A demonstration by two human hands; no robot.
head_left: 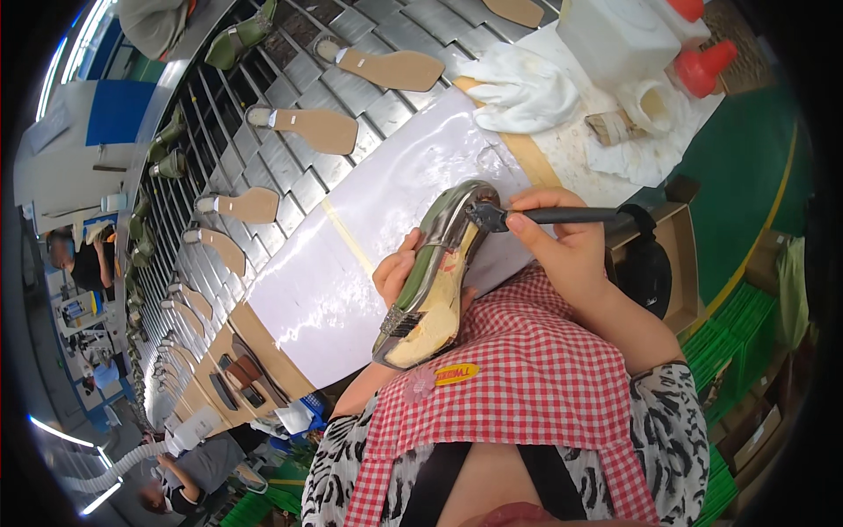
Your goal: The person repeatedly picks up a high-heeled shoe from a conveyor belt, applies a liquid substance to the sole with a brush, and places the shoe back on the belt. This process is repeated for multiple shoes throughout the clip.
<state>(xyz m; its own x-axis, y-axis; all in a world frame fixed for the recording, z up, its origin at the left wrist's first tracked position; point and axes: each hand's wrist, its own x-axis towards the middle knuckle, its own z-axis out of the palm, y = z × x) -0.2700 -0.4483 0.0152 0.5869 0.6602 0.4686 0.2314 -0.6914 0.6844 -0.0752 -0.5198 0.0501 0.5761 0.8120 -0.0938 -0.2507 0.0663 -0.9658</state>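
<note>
My left hand (397, 267) grips a green and silver shoe (429, 261) from its far left side, part of the fingers hidden behind it. The shoe's toe points up and away, and its pale underside is turned toward the right. In my right hand (569, 255) is a brush (571, 215) with a black handle, pinched between thumb and fingers. Its dark head touches the underside edge near the toe. Both hands are above the front of a white-covered worktop (303, 294), close to my red checked apron.
Beyond the worktop runs a slatted metal conveyor (386, 114) bearing several tan soles (318, 132) and green shoes (239, 42). A white cloth (527, 90), a plastic jug (615, 44) and a red-topped bottle (707, 68) stand far right. A cardboard box (680, 255) is at right.
</note>
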